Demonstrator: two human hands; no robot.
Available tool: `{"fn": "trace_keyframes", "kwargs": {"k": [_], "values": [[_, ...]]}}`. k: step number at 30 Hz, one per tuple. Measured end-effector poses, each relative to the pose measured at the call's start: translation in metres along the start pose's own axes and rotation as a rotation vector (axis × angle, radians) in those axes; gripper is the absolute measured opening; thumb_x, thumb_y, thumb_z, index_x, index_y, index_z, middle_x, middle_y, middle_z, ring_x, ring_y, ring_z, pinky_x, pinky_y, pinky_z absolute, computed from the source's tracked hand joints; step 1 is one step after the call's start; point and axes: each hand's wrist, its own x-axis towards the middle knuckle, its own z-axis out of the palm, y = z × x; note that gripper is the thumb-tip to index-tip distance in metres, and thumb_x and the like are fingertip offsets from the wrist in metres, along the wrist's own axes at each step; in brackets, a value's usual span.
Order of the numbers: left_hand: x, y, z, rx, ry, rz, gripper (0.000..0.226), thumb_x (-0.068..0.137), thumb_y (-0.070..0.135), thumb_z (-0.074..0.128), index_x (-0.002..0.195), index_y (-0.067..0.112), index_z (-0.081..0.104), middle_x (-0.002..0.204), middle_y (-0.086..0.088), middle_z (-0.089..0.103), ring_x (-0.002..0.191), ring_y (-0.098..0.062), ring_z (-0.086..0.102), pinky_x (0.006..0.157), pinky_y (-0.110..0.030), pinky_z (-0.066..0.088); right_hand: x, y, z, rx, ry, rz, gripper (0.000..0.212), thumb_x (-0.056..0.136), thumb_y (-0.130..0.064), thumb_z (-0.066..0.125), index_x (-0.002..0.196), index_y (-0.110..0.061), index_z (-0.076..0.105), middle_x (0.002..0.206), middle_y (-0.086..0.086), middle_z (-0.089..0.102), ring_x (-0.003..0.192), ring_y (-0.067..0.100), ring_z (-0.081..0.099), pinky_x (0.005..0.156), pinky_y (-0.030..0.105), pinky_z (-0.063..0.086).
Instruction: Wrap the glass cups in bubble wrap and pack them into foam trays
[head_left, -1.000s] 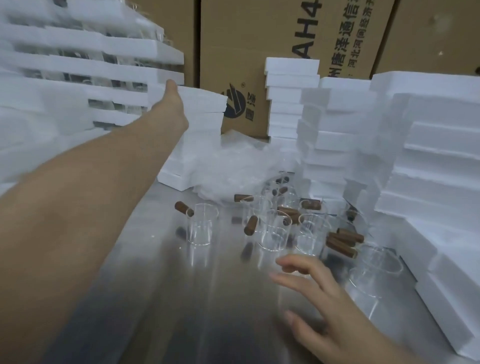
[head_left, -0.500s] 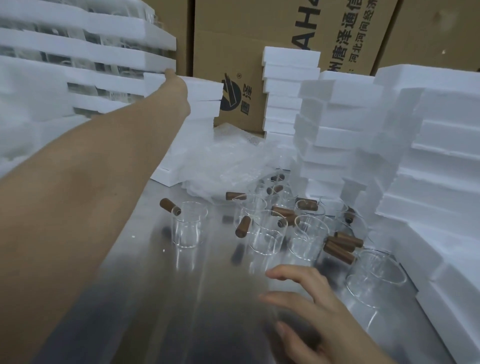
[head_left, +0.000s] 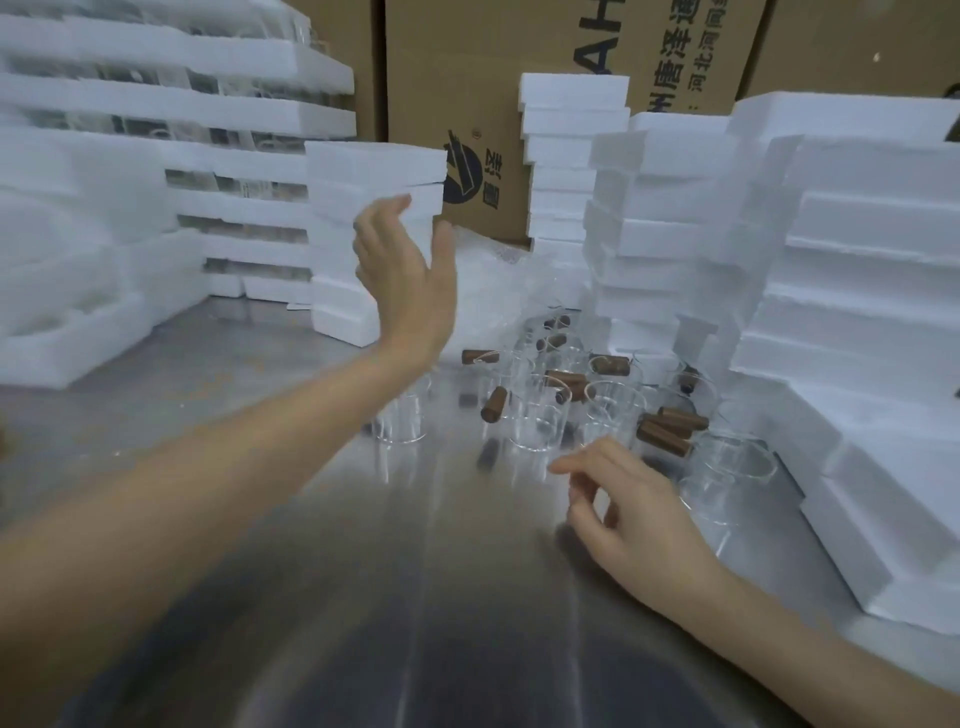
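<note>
Several clear glass cups (head_left: 540, 415) with brown wooden handles stand in a cluster on the steel table (head_left: 218, 395). A heap of bubble wrap (head_left: 498, 291) lies behind them. My left hand (head_left: 405, 275) is raised in the air with fingers relaxed, in front of a small stack of white foam trays (head_left: 363, 208), holding nothing. My right hand (head_left: 623, 504) hovers low over the table in front of the cups, its fingers loosely curled and empty. One large glass cup (head_left: 727, 478) sits just right of that hand.
Filled foam trays (head_left: 171, 114) are piled high at the back left. More foam pieces (head_left: 857, 291) are stacked along the right side, and a narrow foam column (head_left: 571, 156) stands at the back. Brown cardboard boxes (head_left: 467, 78) line the wall behind.
My left hand has pulled back from the foam stack at the back left and now hangs open in the air. My right hand has curled its fingers a little.
</note>
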Motion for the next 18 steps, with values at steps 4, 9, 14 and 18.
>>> {"fn": "trace_keyframes", "kwargs": {"k": [4,9,14,18], "values": [[-0.126,-0.001,-0.008,0.11,-0.417,0.422,0.038,0.086,0.024,0.057,0.121,0.01,0.055,0.129,-0.007,0.042,0.12,-0.019,0.037,0.104,-0.033,0.027,0.015,0.001,0.004,-0.001,-0.06,0.126,0.028,0.089,-0.012,0.054,0.116,-0.021,0.055,0.073,-0.002,0.063,0.065,0.008,0.059,0.068,0.029,0.048],[-0.135,-0.012,-0.002,0.355,-0.513,0.585,0.039,0.088,0.02,0.06,0.126,0.012,0.06,0.127,-0.009,0.056,0.119,-0.03,0.048,0.096,-0.037,0.029,0.018,0.014,0.002,0.19,0.14,0.282,0.014,0.087,-0.008,0.053,0.092,-0.015,0.064,0.057,0.011,0.061,0.042,0.012,0.054,0.052,0.023,0.048],[-0.131,-0.026,-0.003,0.46,-0.594,0.572,0.039,0.095,0.023,0.057,0.133,0.02,0.055,0.117,0.003,0.061,0.121,-0.021,0.044,0.093,-0.031,0.018,0.017,0.022,0.0,0.312,0.181,0.323,0.019,0.085,-0.001,0.051,0.088,-0.015,0.063,0.059,0.009,0.062,0.035,0.017,0.056,0.046,0.02,0.048],[-0.134,-0.016,-0.007,0.333,-0.519,0.675,0.028,0.085,0.009,0.068,0.112,0.016,0.069,0.098,0.003,0.066,0.105,-0.022,0.052,0.083,-0.034,0.02,0.017,0.019,0.004,0.298,0.205,0.245,0.031,0.085,-0.004,0.054,0.111,-0.019,0.052,0.076,-0.004,0.059,0.046,0.01,0.059,0.053,0.019,0.048]]}}
